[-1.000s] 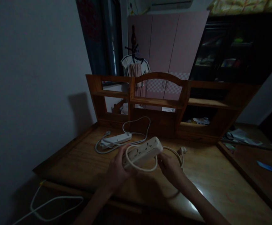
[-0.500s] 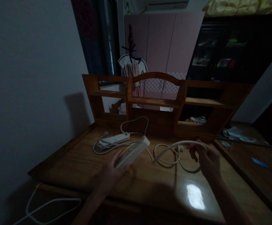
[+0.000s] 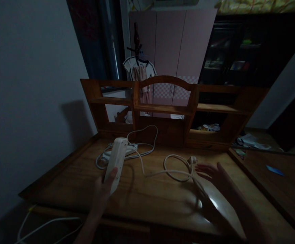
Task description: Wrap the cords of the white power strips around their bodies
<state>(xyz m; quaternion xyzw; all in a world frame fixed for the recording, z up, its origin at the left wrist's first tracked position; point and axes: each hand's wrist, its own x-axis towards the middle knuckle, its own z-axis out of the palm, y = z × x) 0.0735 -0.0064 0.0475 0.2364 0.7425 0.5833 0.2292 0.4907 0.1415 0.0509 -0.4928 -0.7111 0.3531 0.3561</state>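
Left hand [image 3: 103, 189] gripped the power strip [image 3: 116, 159] near the desk's left edge [image 3: 58, 169]; right hand [image 3: 217, 176] hovered open-fingered beside the cord loop [image 3: 177, 167].

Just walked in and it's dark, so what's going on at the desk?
A person's left hand grips a white power strip, its far end raised above the wooden desk. Its cord lies looped on the desk, ending at a plug. The right hand is spread open beside that loop, holding nothing.

White power strip [image 3: 116, 159], white cord [image 3: 174, 167], brown desk [image 3: 160, 200], pink checkered wardrobe [image 3: 172, 51]
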